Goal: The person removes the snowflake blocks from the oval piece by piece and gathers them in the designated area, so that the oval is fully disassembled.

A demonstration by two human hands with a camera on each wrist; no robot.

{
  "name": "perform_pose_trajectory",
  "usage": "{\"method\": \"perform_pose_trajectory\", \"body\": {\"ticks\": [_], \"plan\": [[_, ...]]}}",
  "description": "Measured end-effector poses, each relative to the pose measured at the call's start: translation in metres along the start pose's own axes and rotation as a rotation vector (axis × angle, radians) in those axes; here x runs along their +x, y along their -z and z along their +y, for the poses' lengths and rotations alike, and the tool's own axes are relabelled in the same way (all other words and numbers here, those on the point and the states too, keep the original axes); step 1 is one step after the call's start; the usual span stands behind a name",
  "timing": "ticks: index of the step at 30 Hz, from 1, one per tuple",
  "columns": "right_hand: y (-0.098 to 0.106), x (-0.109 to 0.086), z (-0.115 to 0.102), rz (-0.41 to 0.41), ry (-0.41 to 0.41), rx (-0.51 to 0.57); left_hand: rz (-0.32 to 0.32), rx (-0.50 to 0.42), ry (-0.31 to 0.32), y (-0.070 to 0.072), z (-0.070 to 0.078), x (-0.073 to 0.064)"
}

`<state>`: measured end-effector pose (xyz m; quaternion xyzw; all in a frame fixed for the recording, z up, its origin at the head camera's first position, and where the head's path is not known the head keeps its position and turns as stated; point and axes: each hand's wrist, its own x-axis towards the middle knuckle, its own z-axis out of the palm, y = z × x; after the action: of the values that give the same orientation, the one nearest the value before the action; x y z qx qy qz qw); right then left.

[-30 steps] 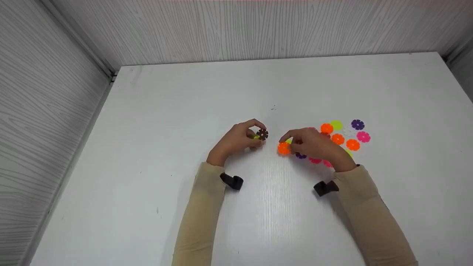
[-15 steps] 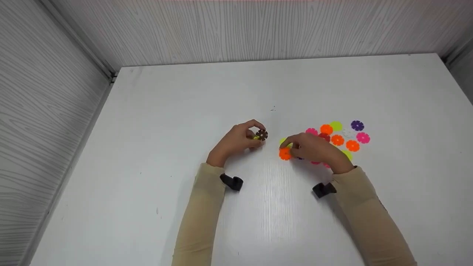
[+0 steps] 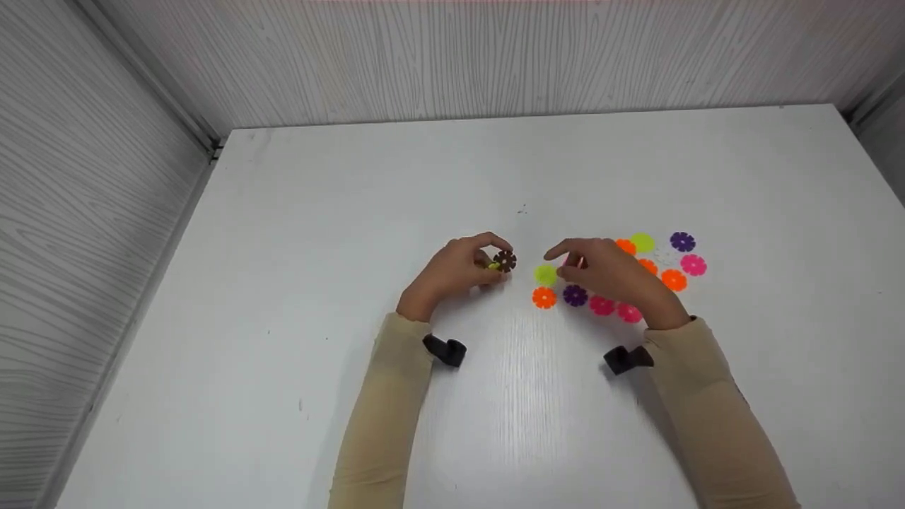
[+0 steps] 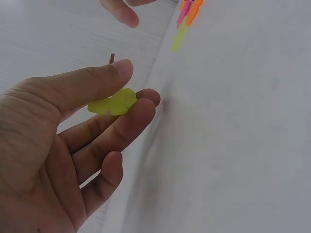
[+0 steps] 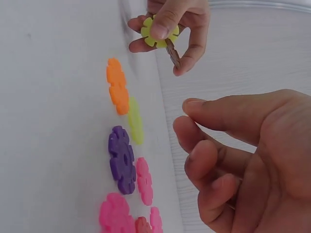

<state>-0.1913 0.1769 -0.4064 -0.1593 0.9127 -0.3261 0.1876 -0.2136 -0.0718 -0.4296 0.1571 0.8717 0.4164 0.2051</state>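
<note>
My left hand [image 3: 452, 270] pinches two notched snowflake discs slotted together at an angle. One is a brown disc [image 3: 505, 261], the other a yellow disc [image 4: 115, 103] pressed under the thumb. To its right, my right hand [image 3: 611, 274] is above the flat discs with its fingers loosely bent. Nothing sits between the thumb and index finger in the right wrist view. Nearest to that hand lie a yellow-green disc [image 3: 546, 274], an orange disc [image 3: 544, 297] and a purple disc [image 3: 575, 295]. The hand hides part of the discs beneath it.
Several more discs spread to the right on the white table [image 3: 353, 184], among them a pink disc [image 3: 693, 265], another purple disc [image 3: 683, 241] and a pale, nearly white disc [image 3: 665, 255]. A wood-grain wall [image 3: 495, 63] stands behind the table.
My right hand has slid the orange disc slightly toward me, let it go below the yellow-green disc, then lifted away and back. My left hand keeps holding the joined discs almost still.
</note>
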Motion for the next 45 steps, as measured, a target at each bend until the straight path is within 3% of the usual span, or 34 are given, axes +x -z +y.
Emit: {"method": "perform_pose_trajectory", "body": {"ticks": [4,9,15,21,24,29,34,45], "plan": [[0.0,0.0,-0.002,0.051,0.009,0.047,0.001,0.054,-0.034,-0.003,0.003,0.0],[-0.003,0.0,-0.006,0.057,0.016,0.048,-0.02,0.058,-0.084,-0.005,0.006,-0.001],[-0.008,0.001,-0.011,0.024,0.019,0.01,-0.041,0.11,-0.08,-0.009,0.013,0.0],[-0.014,0.002,-0.016,0.009,0.038,0.045,-0.038,0.195,-0.076,-0.013,0.021,0.001],[-0.016,0.002,-0.017,0.019,0.051,0.056,-0.022,0.245,-0.082,-0.015,0.024,0.0],[-0.018,0.003,-0.021,0.022,0.057,0.047,0.077,0.309,-0.099,-0.016,0.026,0.0],[-0.017,0.002,-0.023,0.037,0.054,0.053,0.126,0.295,-0.119,-0.016,0.025,-0.001],[-0.013,0.001,-0.02,0.036,0.064,0.084,0.118,0.267,-0.212,-0.014,0.028,-0.004]]}}
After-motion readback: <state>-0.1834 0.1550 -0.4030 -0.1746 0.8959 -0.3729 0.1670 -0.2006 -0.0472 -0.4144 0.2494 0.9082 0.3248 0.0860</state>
